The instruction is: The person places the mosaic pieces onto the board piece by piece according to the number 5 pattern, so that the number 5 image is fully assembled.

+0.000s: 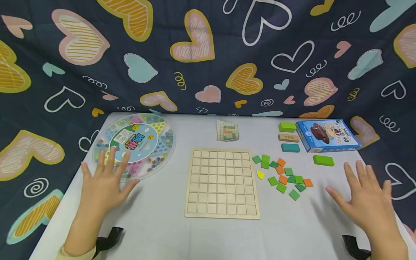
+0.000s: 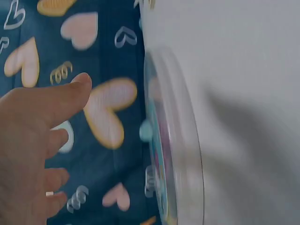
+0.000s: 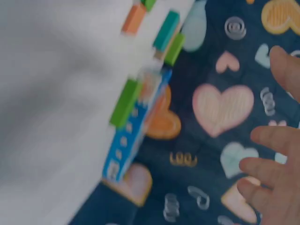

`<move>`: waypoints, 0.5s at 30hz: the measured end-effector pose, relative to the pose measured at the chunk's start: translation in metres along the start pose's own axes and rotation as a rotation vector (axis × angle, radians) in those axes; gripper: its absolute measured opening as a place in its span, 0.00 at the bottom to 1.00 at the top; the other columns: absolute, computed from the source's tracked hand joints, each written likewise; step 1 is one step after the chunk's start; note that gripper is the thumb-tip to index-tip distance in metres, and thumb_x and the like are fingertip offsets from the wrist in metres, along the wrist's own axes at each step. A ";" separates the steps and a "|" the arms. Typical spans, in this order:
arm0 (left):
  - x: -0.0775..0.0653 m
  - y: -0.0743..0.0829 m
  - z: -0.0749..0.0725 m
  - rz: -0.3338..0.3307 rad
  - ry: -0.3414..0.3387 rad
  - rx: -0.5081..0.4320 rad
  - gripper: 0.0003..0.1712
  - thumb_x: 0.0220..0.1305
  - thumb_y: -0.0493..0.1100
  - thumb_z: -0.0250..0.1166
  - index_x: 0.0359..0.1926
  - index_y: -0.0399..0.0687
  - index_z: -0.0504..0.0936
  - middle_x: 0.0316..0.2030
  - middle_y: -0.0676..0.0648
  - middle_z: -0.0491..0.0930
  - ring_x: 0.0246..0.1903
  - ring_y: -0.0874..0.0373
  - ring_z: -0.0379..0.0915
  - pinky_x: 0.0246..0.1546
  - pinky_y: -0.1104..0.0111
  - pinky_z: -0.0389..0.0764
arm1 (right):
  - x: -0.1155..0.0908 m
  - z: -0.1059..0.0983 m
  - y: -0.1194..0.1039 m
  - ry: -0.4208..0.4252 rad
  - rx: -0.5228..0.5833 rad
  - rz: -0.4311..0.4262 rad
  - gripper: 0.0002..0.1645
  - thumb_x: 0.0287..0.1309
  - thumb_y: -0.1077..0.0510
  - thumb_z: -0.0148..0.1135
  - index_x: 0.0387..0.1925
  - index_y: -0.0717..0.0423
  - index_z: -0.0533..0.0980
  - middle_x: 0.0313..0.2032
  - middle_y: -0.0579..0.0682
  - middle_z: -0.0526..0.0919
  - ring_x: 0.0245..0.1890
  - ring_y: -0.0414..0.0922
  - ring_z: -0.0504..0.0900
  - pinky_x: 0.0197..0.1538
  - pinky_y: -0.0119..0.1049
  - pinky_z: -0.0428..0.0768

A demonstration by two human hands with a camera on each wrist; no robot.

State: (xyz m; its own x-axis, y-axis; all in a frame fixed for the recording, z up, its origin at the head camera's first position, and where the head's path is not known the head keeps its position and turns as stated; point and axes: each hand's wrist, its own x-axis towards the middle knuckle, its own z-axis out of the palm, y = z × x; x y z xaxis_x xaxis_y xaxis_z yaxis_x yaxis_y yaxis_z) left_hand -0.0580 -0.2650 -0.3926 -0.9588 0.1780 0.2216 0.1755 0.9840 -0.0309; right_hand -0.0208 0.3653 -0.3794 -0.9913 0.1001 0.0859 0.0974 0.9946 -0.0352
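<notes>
A pale bench point(image 1: 162, 231) runs under a dark heart-print cloth backdrop point(image 1: 208, 54). Far left, the left hand point(image 1: 102, 184) is spread flat, fingertips over the near rim of the round clear marble tray point(image 1: 162, 144), holding nothing. Centre, the wooden grid board point(image 1: 222, 182) lies bare, with loose green and orange tiles point(image 1: 282, 175) just beside it. Further right sit the green block point(image 1: 323, 160) and blue box point(image 1: 326, 135). The right hand point(image 1: 365, 200) hovers fanned out, palm down, empty.

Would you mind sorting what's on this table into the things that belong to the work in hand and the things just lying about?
In hand:
- round clear marble tray, under the left hand
- wooden grid board
- small coloured tiles
- pattern card
- right hand, open, holding nothing

Lying about:
- blue box
- green block
- three stacked-looking blocks
</notes>
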 end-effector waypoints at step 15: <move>0.052 0.086 0.029 0.444 -0.212 -0.420 0.36 0.58 0.52 0.67 0.66 0.48 0.69 0.68 0.41 0.63 0.65 0.44 0.62 0.65 0.46 0.65 | 0.037 0.024 -0.069 -0.080 0.394 -0.298 0.40 0.56 0.51 0.66 0.67 0.60 0.63 0.63 0.66 0.68 0.61 0.67 0.66 0.58 0.66 0.67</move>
State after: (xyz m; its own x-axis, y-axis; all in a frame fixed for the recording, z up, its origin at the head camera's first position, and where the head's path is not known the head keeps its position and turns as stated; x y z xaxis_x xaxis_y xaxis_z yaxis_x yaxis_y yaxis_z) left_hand -0.0993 -0.1705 -0.4123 -0.7906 0.6075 0.0770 0.5969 0.7364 0.3183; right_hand -0.0660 0.2996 -0.3982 -0.9761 -0.2045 0.0731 -0.2166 0.8924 -0.3959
